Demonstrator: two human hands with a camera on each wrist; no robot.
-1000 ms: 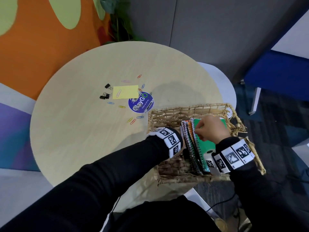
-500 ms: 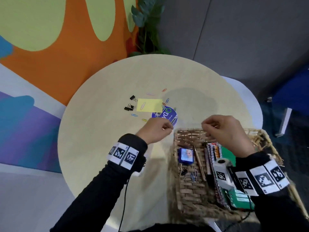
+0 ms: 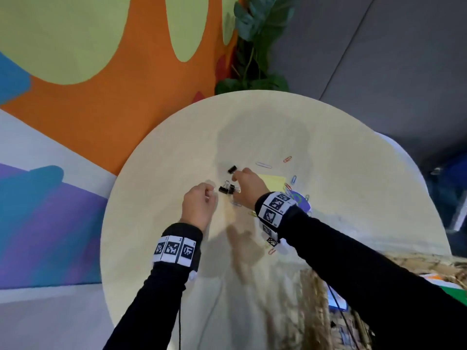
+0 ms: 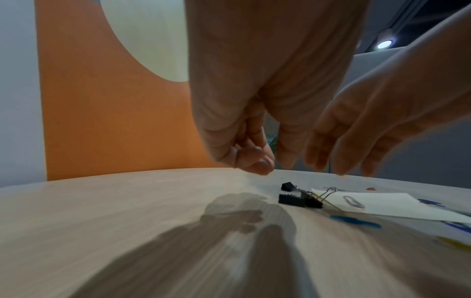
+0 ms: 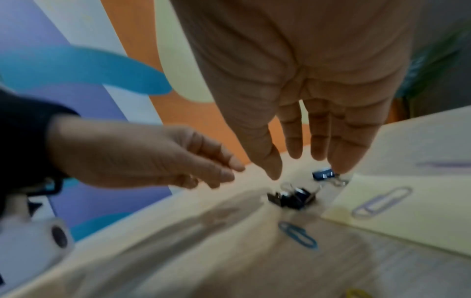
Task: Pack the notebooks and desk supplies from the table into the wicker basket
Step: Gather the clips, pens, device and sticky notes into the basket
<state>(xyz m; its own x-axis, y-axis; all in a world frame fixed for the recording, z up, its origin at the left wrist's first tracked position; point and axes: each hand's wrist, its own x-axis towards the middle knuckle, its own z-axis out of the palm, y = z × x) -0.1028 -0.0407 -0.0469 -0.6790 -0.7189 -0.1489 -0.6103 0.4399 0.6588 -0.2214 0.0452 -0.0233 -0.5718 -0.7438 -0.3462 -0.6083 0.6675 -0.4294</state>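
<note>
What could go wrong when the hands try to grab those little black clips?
1. The paired binder clips sit tangled together, so the left hand might lift one and drop the other.
2. The right hand reaches over the yellow sticky note with a paper clip on it; a brush could knock them away.
3. Small paper clips could be missed.

A big round table (image 3: 161, 198) made of pale wood fills the middle. Behind it the wall (image 3: 121, 104) is painted in bright shapes — orange, soft green blobs, blue and purple stripes, with a white band low down. A leafy green plant (image 3: 255, 41) stands at the far edge of the table. To the right the wall (image 3: 379, 59) is plain grey. In the left wrist view a small round lamp (image 4: 384, 44) glows up high — white and bright.
</note>
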